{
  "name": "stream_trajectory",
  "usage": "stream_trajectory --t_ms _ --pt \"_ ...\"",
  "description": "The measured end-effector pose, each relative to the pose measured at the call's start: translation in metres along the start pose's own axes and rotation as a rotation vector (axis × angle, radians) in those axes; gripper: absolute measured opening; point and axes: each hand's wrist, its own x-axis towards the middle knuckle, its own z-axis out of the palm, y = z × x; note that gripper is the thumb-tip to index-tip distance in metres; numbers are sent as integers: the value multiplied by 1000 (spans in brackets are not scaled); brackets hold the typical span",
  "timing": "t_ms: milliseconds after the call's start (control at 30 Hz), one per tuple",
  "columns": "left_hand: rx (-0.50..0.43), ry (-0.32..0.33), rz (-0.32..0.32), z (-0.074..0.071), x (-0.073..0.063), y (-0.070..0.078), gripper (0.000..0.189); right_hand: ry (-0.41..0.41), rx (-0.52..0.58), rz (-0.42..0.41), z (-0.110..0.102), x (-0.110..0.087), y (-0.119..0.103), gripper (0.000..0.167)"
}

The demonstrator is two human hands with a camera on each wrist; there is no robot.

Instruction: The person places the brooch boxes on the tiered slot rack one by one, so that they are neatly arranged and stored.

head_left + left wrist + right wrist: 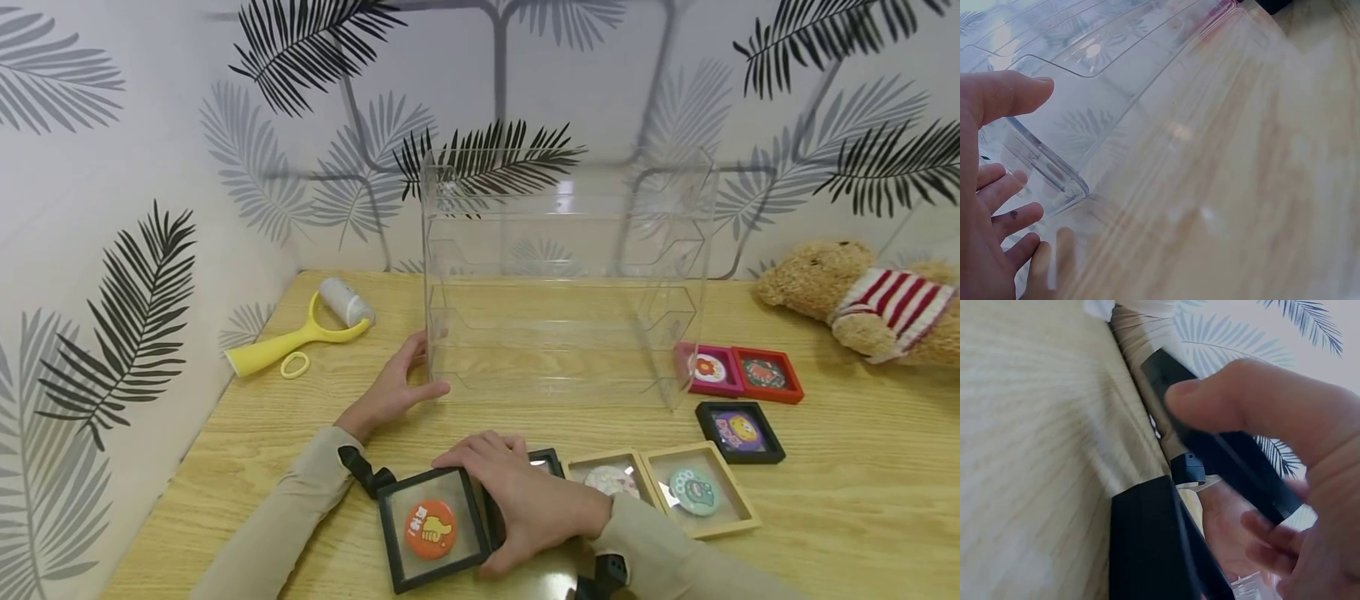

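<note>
A clear acrylic rack [562,387] with several tiers stands in the middle of the table. My left hand [393,392] is at its left front corner, thumb in front and fingers loosely extended along the side. The left wrist view shows this hand [997,187] beside the clear panel. My right hand [525,492] grips a black square frame [390,517] holding an orange thumbs-up badge. In the right wrist view the gripped frame [1235,462] is tilted above the table, with the thumb across its edge. Another black frame [551,460] lies partly hidden beneath the right hand.
Two light wooden frames [742,508] with badges lie right of my right hand. Beyond them are a small black frame [772,450], a pink frame [723,389] and a red frame [791,387]. A teddy bear [870,329] lies far right; a yellow slingshot-shaped tool [270,354], far left.
</note>
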Motion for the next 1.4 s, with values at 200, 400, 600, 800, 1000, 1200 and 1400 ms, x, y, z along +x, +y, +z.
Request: stream_trajectory --t_ms 200,400,600,800,1000,1200,1400 --pt "10 1 3 0 0 -2 74 -6 523 -24 -5 -1 6 98" --pt "21 2 -8 0 0 -3 76 -10 931 -93 -8 -1 7 96" --pt "24 19 -4 1 0 -3 77 -5 1123 -127 -5 0 7 82" --pt "22 17 -13 1 0 -4 76 185 1016 62 -7 0 8 38" --pt "7 14 -28 2 2 -6 77 317 838 100 -29 4 11 28" --pt "9 17 -32 2 2 -6 77 437 647 69 -84 11 13 26" --pt "21 22 -80 3 0 -2 76 635 487 13 -150 23 12 26"
